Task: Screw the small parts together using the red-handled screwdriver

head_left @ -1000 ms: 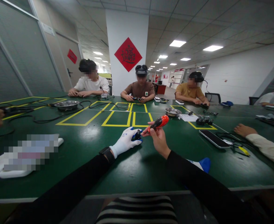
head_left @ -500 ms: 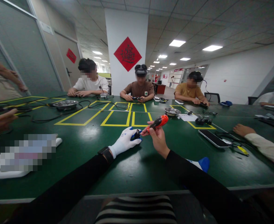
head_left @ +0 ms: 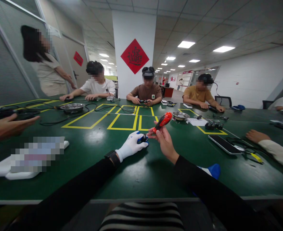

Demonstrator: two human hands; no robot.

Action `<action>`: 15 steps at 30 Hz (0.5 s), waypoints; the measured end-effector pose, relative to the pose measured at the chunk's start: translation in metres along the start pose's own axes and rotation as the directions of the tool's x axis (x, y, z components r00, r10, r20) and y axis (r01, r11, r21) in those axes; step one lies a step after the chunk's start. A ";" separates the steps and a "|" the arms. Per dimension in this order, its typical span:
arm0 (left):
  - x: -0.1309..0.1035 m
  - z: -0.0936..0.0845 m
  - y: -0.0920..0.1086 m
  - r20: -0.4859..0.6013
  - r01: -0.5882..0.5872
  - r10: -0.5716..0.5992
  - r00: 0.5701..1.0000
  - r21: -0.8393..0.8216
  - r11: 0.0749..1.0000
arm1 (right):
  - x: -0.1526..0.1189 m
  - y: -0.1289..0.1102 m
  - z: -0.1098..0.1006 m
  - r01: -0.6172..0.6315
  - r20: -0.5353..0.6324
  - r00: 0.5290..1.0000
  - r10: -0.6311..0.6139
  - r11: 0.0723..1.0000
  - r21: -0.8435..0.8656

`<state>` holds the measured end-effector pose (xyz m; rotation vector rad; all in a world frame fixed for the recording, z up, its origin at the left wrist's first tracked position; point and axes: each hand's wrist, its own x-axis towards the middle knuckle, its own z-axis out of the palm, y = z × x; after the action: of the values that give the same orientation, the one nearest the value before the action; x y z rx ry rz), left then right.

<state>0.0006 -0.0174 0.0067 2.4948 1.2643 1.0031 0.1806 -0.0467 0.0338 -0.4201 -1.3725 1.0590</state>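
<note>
My left hand (head_left: 132,146), in a white glove with blue fingertips, is closed around a small black part with a metal top (head_left: 144,138); its exact kind I cannot make out. Bare, my right hand (head_left: 165,142) grips a red and black screwdriver (head_left: 163,122). Its handle tilts up to the right, and its lower end points toward the black part. The fingers of both hands are close together above the green table, and they hide the screwdriver's tip. Whether the tip touches the part I cannot tell.
Right of my forearm lies a blue and white glove (head_left: 213,171). A phone (head_left: 224,144), cables (head_left: 249,154) and black blocks (head_left: 213,125) are on the right. Metal bowls (head_left: 72,108) stand farther back. Co-workers' hands reach in from both sides; white devices (head_left: 35,160) lie left.
The view has shifted slightly, and a standing person shows more fully at left. The screwdriver handle is tilted a little more upright. Both hands keep their holds.
</note>
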 end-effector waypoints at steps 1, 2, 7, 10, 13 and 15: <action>0.000 0.000 0.001 0.000 0.000 0.000 1.000 0.003 1.000 | 0.001 0.000 0.001 -0.009 0.001 1.000 0.009 1.000 0.002; 0.000 0.000 0.001 0.001 -0.001 0.001 1.000 0.009 1.000 | 0.002 0.000 0.001 -0.018 -0.004 1.000 0.018 1.000 0.007; -0.001 0.003 -0.002 -0.003 0.028 -0.028 1.000 0.047 0.998 | 0.004 0.001 0.001 -0.034 -0.117 0.992 0.037 0.999 0.023; -0.002 0.004 -0.005 -0.005 0.053 -0.053 0.999 0.043 0.998 | 0.005 0.003 -0.002 -0.043 -0.169 0.985 0.046 0.999 0.020; -0.003 0.004 -0.006 -0.004 0.032 -0.032 0.999 0.041 0.999 | 0.006 0.005 -0.005 -0.048 -0.135 0.989 0.057 0.997 0.067; -0.003 0.004 -0.005 -0.008 0.014 -0.014 1.000 0.046 0.999 | 0.005 0.005 -0.006 -0.055 -0.071 0.995 0.063 0.992 0.109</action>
<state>-0.0014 -0.0154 0.0001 2.5146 1.3194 0.9927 0.1833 -0.0382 0.0322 -0.4194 -1.2374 1.1494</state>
